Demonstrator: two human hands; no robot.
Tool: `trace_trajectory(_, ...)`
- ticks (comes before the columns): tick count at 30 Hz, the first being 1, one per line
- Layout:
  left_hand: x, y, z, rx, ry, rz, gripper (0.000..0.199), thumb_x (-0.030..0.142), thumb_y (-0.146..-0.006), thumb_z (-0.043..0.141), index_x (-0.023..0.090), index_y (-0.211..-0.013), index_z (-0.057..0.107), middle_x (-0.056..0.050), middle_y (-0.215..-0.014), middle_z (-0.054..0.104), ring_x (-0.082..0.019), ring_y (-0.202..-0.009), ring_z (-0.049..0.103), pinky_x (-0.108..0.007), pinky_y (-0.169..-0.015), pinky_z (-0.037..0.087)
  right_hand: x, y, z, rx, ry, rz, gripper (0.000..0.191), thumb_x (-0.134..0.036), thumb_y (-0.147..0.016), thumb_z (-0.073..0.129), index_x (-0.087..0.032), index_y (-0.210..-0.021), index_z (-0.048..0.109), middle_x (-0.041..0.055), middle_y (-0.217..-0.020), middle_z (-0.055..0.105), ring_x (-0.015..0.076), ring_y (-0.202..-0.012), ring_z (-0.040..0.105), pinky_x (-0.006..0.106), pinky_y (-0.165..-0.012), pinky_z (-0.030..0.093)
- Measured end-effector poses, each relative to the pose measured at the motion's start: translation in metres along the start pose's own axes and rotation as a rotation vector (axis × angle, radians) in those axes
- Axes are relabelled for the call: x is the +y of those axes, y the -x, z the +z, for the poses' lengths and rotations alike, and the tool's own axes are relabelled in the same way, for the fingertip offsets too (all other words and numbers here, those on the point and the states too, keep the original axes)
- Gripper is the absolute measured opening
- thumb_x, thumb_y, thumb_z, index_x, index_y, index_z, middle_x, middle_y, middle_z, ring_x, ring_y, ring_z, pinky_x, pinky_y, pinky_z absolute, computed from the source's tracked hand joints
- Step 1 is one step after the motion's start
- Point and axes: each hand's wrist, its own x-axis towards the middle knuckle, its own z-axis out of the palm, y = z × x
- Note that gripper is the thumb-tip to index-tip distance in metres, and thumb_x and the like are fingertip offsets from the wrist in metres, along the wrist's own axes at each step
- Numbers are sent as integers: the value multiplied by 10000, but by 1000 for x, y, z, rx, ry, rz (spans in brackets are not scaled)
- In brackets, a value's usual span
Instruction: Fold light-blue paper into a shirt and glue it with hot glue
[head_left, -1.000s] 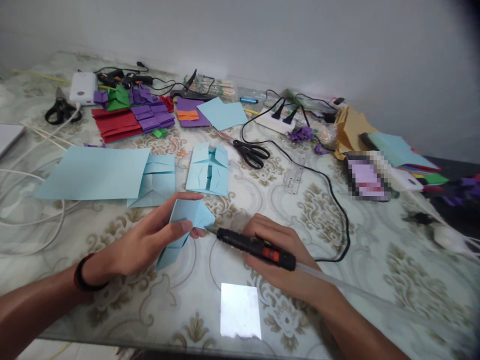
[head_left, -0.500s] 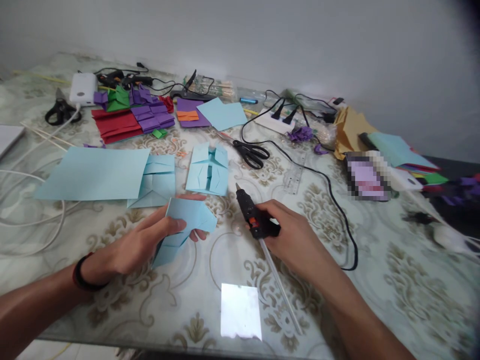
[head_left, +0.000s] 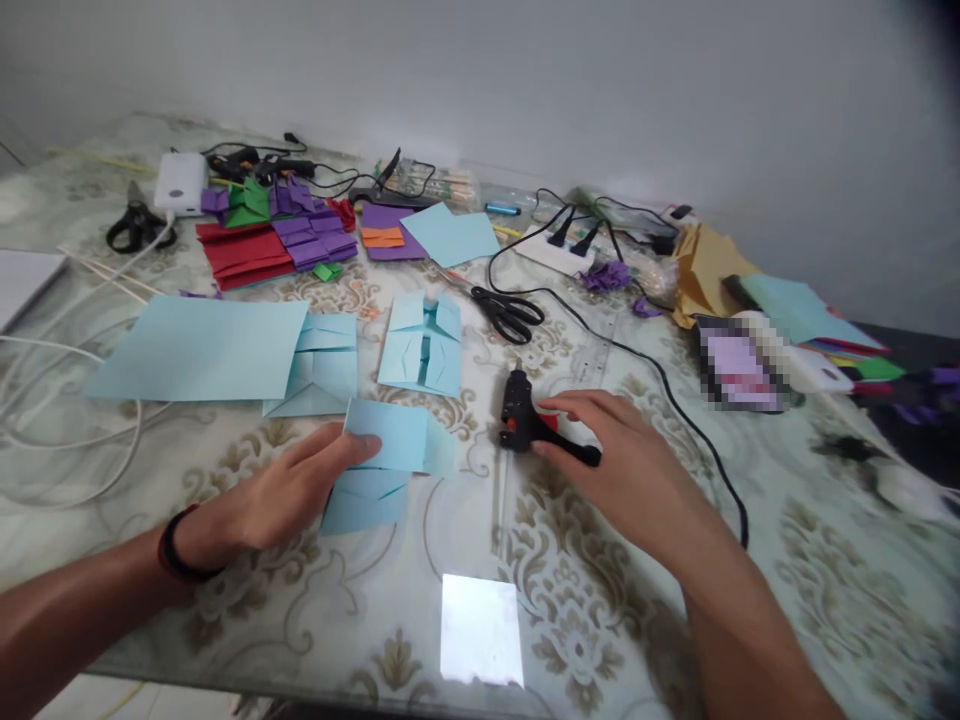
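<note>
Currently, tool handling is underway. The left hand [head_left: 281, 492] pinches the folded light-blue paper [head_left: 394, 437]; the right hand [head_left: 637, 470] surrounds the glue gun [head_left: 516, 408] handle, grip indeterminate. Lifting requires secure closure.

Wall [head_left: 480, 80]: plain, pale grey, spanning 10 to 2 o'clock behind the table [head_left: 247, 625]. Table surface: glossy, pale, patterned with brown floral scrollwork. Reflection [head_left: 481, 630]: bright white, roughly square, on the table at 6 o'clock. Floor [head_left: 79, 698]: pale, partly visible beyond the table edge at 7 o'clock. Illumination: soft
</note>
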Motion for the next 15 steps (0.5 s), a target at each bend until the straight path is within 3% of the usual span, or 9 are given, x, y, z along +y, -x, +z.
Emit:
trace_trajectory(2, 10, -3, 4, -51, -47, -24, 393, 452, -969, 536, 196, -686, 630, -2, -704, 554, -165, -663, 498, -286, -667, 482, -10, 4, 0, 41, -98, -15, 192, -335, -943, 646, -230, -1092, 707, 89, -1137, 678, 288, -1068, 645, 444, -963, 511)
trace_trajectory(4, 17, -5, 7, -135, -37, -8, 425, 489, -999, 510, 187, -742, 664, -6, -736, 598, -157, -666, 509, -273, -653, 474, -23, 9, 1, -66, -272, 3, 160, -354, -977, 628, -260, -1072, 715, 58, -1086, 675, 230, -939, 644, 374, -846, 518)
trace_trajectory(8, 18, -5, 11, -316, 28, -56, 467, 532, -1047, 457, 180, -939, 743, -47, -926, 738, -175, -764, 618, -258, -694, 506, -46, 19, 13, -337, -615, 101, 215, -392, -946, 691, -277, -1128, 689, 23, -969, 658, 213, -908, 624, 346, -801, 491)
trace_trajectory(11, 18, -2, 13, -333, 28, -54, 444, 525, -1042, 463, 194, -931, 737, -36, -896, 739, -175, -754, 624, -244, -665, 494, -56, 24, 23, -441, -862, 155, 196, -337, -922, 725, -272, -1095, 662, -2, -923, 635, 191, -872, 598, 331, -796, 490)
trace_trajectory(15, 23, 3, 16, -315, 1, -30, 390, 469, -1042, 453, 204, -893, 696, -12, -858, 702, -167, -759, 601, -239, -694, 482, -64, 29, 30, -480, -1066, 184, 196, -303, -887, 791, -259, -1009, 645, -23, -903, 605, 160, -840, 569, 300, -785, 488)
